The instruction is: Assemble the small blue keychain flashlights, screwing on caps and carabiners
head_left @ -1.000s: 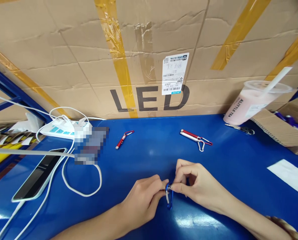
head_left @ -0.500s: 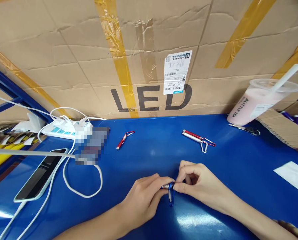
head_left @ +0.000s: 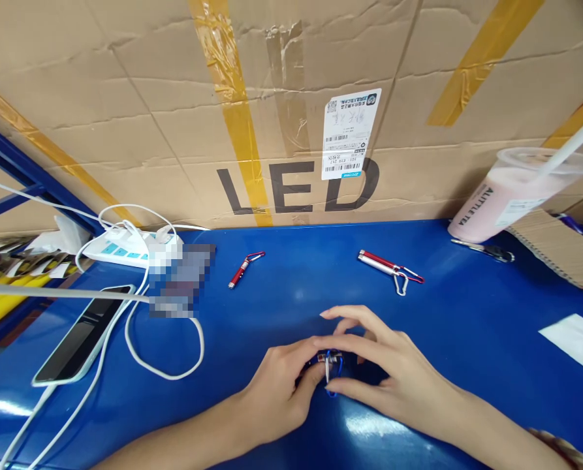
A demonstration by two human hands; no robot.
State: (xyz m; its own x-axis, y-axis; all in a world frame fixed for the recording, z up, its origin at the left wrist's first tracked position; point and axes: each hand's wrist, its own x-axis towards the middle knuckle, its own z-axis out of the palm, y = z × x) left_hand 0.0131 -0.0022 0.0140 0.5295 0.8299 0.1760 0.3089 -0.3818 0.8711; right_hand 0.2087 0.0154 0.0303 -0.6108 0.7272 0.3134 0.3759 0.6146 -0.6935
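**Left hand (head_left: 279,385) pinches keychain torch (head_left: 326,358), right hand (head_left: 393,372) over its clip**

Left hand is curled, thumb and fingertips clamped on the body of the keychain torch, low on the bench (head_left: 281,300) near the front centre. Blue carabiner (head_left: 331,386) hangs off the torch's end, between the two hands and just above the bench top. Right hand is loosened and its fingers are straightened. Its index reaches over the torch and its thumb sits under the carabiner. A real grip there: cannot tell.

Further back on the bench lie a red mini torch (head_left: 245,267) left of centre and a silver-red torch with a clip (head_left: 386,266) right of centre, well apart. Far left: power strip (head_left: 119,247), white cable (head_left: 173,369) and phone (head_left: 78,339) face up. Far right: pink drink cup (head_left: 501,202) with a straw, tilted, and white paper (head_left: 575,339). Cardboard box (head_left: 149,111) printed "LED" stands behind, with a shipping label (head_left: 350,134) on it.
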